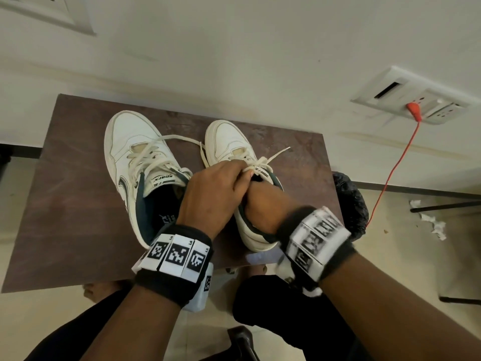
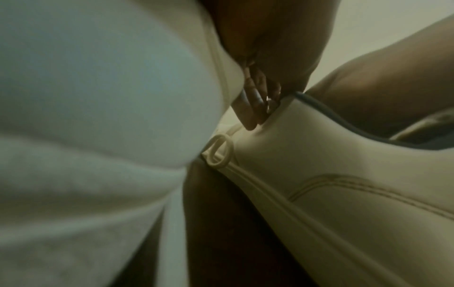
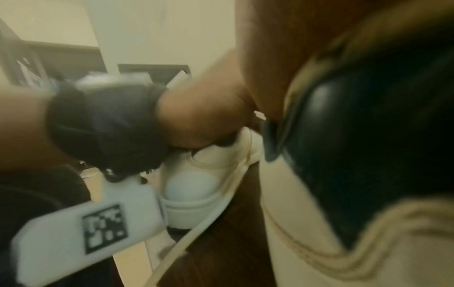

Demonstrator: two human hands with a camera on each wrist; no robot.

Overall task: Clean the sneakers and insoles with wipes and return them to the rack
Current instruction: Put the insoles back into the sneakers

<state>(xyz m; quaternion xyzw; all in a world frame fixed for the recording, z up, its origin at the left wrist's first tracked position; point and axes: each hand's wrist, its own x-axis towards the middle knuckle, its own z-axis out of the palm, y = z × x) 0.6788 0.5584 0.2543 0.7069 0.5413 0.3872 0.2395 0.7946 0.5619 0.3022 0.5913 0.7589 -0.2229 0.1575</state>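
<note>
While left hand (image 1: 208,194) grips right sneaker (image 1: 234,142) tongue, right hand (image 1: 260,204) reaches inside; right fingers hidden, grip untellable.

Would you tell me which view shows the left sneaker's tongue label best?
The head view: the tongue label on the left sneaker is sharp and unobstructed. Both wrist views show only blurred white shoe sides, no label.
</note>
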